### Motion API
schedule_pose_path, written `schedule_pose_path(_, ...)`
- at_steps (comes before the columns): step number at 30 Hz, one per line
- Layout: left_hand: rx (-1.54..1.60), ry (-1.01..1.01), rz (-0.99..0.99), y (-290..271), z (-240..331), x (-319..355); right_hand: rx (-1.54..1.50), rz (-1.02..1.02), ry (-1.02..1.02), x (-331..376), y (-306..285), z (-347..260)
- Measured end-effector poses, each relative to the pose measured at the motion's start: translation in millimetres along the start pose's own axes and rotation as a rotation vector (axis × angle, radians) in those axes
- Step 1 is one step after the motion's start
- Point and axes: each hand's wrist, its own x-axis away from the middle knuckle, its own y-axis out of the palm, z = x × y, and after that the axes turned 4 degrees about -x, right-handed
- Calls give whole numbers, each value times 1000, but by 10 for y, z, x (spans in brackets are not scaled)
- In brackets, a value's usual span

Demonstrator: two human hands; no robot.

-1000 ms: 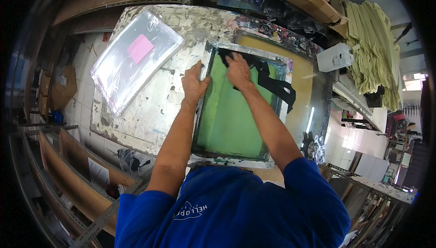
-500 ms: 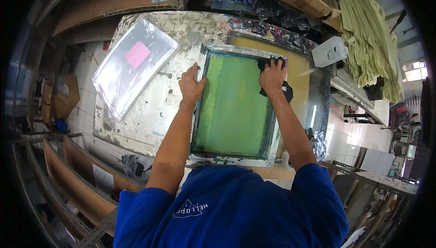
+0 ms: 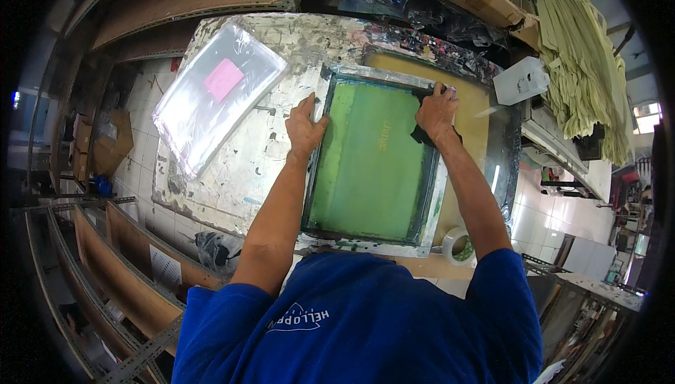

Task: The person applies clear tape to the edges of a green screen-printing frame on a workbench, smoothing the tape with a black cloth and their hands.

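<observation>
A silk-screen printing frame point(image 3: 437, 201) with pale metal rails and a green mesh point(image 3: 369, 173) lies flat on the worn table in front of me. Small yellowish lettering shows on the mesh. My left hand point(image 3: 306, 127) grips the left rail, its thumb over the rail and its fingers along the outer side. At the upper right corner, my right hand point(image 3: 437, 112) is closed on a black cloth point(image 3: 420, 135) and presses it against the right rail. Part of the cloth is hidden beneath that hand.
Left of the frame lies a stack of clear plastic sleeves point(image 3: 204, 117) with a pink paper point(image 3: 224, 80). A yellowish board point(image 3: 478, 113) extends under the frame's right side, with a tape roll point(image 3: 458, 246) near my right forearm. A white plastic container point(image 3: 520, 80) stands at the far right.
My right hand and the black cloth have shifted slightly on the right rail, and less cloth shows. The whole view has moved a little, bringing the tape roll into sight.
</observation>
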Motion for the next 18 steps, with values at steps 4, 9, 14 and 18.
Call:
schedule_pose_path(4,-45,-3,14,-31,44,11,64,-79,26,-1,17,-111)
schedule_pose_path(9,-47,-11,-7,-28,28,-4,-98,-53,83,-236,173,-100)
schedule_pose_path(14,-63,-24,-26,4,28,-18,-234,-19,114,-213,292,-269)
schedule_pose_path(18,-38,2,-14,46,-14,-21,-191,-9,207,-332,459,-568)
